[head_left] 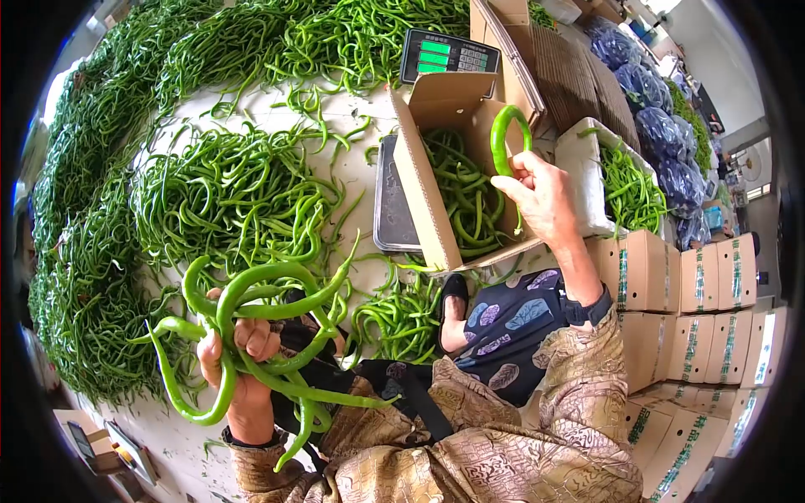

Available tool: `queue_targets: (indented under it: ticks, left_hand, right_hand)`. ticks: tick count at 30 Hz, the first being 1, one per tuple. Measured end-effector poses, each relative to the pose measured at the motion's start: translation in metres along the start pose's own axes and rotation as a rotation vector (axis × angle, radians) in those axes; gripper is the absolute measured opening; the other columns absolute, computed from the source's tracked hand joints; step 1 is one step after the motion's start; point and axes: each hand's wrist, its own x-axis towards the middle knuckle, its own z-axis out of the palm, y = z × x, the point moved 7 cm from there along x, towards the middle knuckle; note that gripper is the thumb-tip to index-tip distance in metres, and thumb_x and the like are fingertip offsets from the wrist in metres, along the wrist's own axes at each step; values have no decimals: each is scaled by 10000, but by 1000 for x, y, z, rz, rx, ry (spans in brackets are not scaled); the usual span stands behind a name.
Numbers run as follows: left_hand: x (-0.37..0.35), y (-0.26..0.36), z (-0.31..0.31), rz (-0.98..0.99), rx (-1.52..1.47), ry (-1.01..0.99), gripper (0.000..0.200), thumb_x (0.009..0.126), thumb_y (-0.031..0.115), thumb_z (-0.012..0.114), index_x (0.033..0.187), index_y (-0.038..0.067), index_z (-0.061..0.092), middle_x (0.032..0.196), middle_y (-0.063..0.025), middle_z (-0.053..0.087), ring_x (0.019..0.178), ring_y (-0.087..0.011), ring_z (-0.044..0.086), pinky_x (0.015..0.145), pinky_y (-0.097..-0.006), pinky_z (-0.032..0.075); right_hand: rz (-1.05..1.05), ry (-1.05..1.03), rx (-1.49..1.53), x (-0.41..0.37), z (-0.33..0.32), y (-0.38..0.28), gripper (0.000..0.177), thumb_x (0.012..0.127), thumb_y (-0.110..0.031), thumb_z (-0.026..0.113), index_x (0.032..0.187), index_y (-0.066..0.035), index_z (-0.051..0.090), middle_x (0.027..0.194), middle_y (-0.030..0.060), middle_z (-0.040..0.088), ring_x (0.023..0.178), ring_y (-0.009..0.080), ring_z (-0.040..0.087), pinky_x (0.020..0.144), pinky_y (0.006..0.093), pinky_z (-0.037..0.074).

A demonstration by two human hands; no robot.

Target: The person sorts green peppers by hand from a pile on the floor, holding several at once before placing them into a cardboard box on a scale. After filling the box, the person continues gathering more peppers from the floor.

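Note:
My left hand (239,348) is closed around a bunch of long, curled green chili peppers (281,308), which stick out on all sides of the fist. Between the thumb and fingers of my right hand (541,197) is a single curved green chili pepper (501,138), its bend pointing up. That hand is over the right side of an open cardboard box (417,180). Inside the box lie many green chili peppers (465,205). Beneath it shows the dark platform of a scale (396,210), and the scale's display (449,57) glows green behind the box.
Loose peppers (235,184) lie heaped on the floor, with a larger pile (92,218) along the left and back. A white foam box (587,180) of green peppers stands at right. Stacked cartons (650,272), flattened cardboard (570,75) and blue plastic bags (662,134) line the right side.

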Motion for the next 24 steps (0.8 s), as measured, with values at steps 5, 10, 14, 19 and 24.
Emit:
queue_targets:
  ticks: [5,10,14,19,24]
  left_hand:
    - [2,-3,2,-13,37,-11,545,826,224,622,1327,155,419,748,-29,410,646,-142,422,538,-253,357]
    - [2,-4,3,-9,8,19,547,818,211,626,1321,160,419,744,-22,402,638,-138,404,540,-256,352]
    - [2,-5,8,-39,-23,-75,507,869,192,590,1350,132,442,760,8,357,679,-131,396,582,-252,371]
    - [2,-5,-6,-41,123,14,532,845,312,575,1347,180,456,740,6,394,655,-154,418,585,-286,372]
    - [4,-15,5,-127,93,34,497,836,271,601,1301,154,471,733,-30,406,676,-172,430,588,-293,373]
  right_hand:
    - [-62,-36,-109,40,14,34,307,762,-251,768,945,-37,648,775,165,667,705,271,660,653,378,503]
    - [-312,108,-251,72,26,38,362,778,-258,747,1006,-1,632,903,217,661,825,359,647,741,417,503]
    - [-175,-229,-232,74,48,56,346,835,-274,688,1070,-24,649,844,168,696,718,212,684,686,349,533]
    - [-172,-410,132,17,64,-55,271,852,-142,675,1093,-19,659,992,112,679,831,154,643,715,286,523]
    - [-570,-555,263,-38,90,-173,390,811,-163,744,1167,-48,633,1156,168,620,1042,285,623,854,378,530]
